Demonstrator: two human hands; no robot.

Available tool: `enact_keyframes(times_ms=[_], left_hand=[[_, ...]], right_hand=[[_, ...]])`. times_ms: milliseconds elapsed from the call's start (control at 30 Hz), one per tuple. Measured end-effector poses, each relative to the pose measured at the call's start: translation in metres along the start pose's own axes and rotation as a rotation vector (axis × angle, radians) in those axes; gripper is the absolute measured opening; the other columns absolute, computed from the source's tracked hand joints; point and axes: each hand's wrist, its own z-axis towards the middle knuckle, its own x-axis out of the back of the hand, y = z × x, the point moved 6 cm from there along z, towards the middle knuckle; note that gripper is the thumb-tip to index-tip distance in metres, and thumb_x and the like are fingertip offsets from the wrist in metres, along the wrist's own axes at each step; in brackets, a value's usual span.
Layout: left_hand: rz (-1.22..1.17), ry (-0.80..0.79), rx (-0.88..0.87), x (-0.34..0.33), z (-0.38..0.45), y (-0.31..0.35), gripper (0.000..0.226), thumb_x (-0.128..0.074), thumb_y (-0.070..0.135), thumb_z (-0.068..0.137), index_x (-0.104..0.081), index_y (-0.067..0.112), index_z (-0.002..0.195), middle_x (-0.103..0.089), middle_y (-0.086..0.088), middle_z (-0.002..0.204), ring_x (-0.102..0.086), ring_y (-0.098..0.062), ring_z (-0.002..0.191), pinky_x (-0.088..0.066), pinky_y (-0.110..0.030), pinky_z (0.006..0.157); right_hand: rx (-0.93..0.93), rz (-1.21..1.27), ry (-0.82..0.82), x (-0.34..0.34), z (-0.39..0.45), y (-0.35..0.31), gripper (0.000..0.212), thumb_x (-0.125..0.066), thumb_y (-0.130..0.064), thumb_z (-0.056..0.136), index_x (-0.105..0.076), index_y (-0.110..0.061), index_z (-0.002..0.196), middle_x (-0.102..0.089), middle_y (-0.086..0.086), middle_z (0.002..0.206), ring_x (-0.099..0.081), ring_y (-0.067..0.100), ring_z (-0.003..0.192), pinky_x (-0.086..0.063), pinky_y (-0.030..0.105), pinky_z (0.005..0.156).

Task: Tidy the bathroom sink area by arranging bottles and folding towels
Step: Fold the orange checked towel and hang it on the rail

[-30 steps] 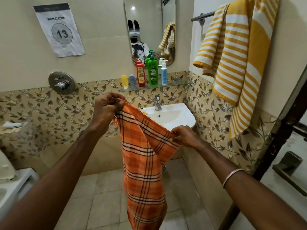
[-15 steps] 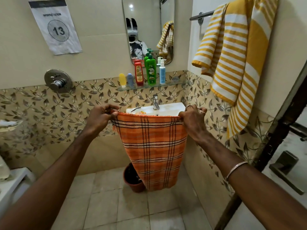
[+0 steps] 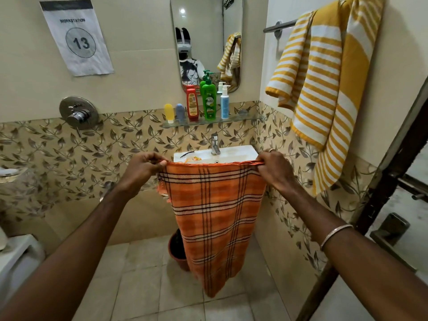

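Observation:
An orange plaid towel [image 3: 215,214] hangs stretched flat in front of the white sink [image 3: 234,152]. My left hand [image 3: 144,166] pinches its top left corner and my right hand [image 3: 274,169] pinches its top right corner. On the glass shelf [image 3: 245,119] above the tap stand a yellow bottle [image 3: 169,113], a grey-blue bottle [image 3: 180,112], a red bottle [image 3: 192,105], a green pump bottle [image 3: 209,101] and a white-blue pump bottle [image 3: 224,103], in a row. A yellow striped towel [image 3: 324,89] hangs bunched over the wall rail at the right.
A mirror [image 3: 206,40] hangs above the shelf. A brown bucket [image 3: 177,249] stands on the floor under the sink, partly behind the towel. A shower valve [image 3: 77,113] is on the left wall, a white fixture [image 3: 16,258] at far left, and a dark door frame [image 3: 379,186] at right.
My right hand rose and moved apart from my left, pulling the hanging orange towel out flat along its top edge. Over the last half second it spread slightly wider.

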Motion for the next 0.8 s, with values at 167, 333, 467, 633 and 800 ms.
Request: enact_keyframes(times_ms=[167,333,467,633,800], left_hand=[[-0.105,0.077,0.075,0.001,0.003,-0.007,0.01,-0.055,0.006,0.097,-0.065,0.009,0.096,-0.064,-0.01,0.096,-0.061,-0.02,0.087,-0.052,-0.031,0.072],[-0.1,0.113,0.105,-0.002,0.003,-0.007,0.01,-0.056,0.01,0.098,-0.065,0.009,0.098,-0.065,-0.011,0.093,-0.061,-0.025,0.083,-0.054,-0.04,0.071],[-0.115,0.078,0.117,-0.006,0.002,-0.008,0.01,-0.056,0.009,0.097,-0.066,0.007,0.099,-0.066,-0.012,0.096,-0.063,-0.027,0.088,-0.054,-0.044,0.08],[-0.178,0.089,0.154,-0.01,0.001,-0.01,0.014,-0.054,0.008,0.098,-0.064,0.001,0.105,-0.066,-0.01,0.095,-0.061,-0.024,0.088,-0.052,-0.036,0.075],[-0.173,0.101,0.123,-0.014,0.0,-0.006,0.011,-0.054,0.007,0.099,-0.065,0.006,0.1,-0.066,-0.006,0.094,-0.061,-0.017,0.086,-0.05,-0.027,0.069]], right_hand=[[-0.243,0.791,-0.085,-0.002,0.0,-0.001,0.019,-0.065,-0.019,0.094,-0.066,-0.009,0.111,-0.07,-0.001,0.099,-0.068,0.014,0.091,-0.055,0.03,0.079],[-0.286,0.856,-0.084,-0.001,0.003,-0.005,0.014,-0.061,-0.024,0.097,-0.065,-0.012,0.104,-0.072,0.012,0.099,-0.071,0.034,0.091,-0.058,0.051,0.086],[-0.135,0.469,0.102,0.022,0.007,-0.014,0.02,-0.059,-0.03,0.098,-0.063,-0.013,0.108,-0.068,0.001,0.086,-0.067,0.024,0.072,-0.056,0.04,0.064],[-0.108,0.411,0.083,0.028,0.009,-0.012,0.018,-0.06,-0.034,0.097,-0.062,-0.017,0.103,-0.065,-0.001,0.08,-0.066,0.025,0.068,-0.056,0.041,0.061],[-0.113,0.485,0.047,0.026,0.008,-0.011,0.013,-0.063,-0.028,0.096,-0.063,-0.016,0.095,-0.065,-0.002,0.08,-0.062,0.018,0.066,-0.044,0.027,0.057]])
